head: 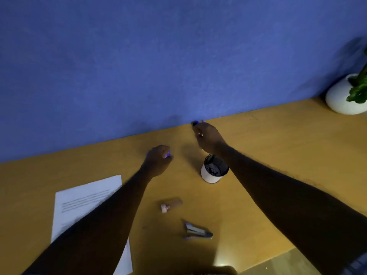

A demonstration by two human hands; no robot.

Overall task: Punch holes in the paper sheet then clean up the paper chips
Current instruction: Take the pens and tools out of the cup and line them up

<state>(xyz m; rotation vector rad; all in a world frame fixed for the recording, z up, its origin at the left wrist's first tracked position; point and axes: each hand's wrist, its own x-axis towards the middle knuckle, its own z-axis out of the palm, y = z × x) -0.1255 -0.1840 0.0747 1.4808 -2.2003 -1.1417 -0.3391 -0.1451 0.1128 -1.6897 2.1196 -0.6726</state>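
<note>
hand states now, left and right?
Left hand: fingers curled, contents cannot be told.
Right hand: pinches a small dark object by the wall.

Dim, bluish light; soft blur throughout, arms nearly black. A glare spot marks the bench point(268, 135) near edge; wide-angle bending tilts its far edge.

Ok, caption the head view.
Left hand and right hand reach over yellow wooden desk, past white cylindrical cup and white printed paper sheet.
</note>
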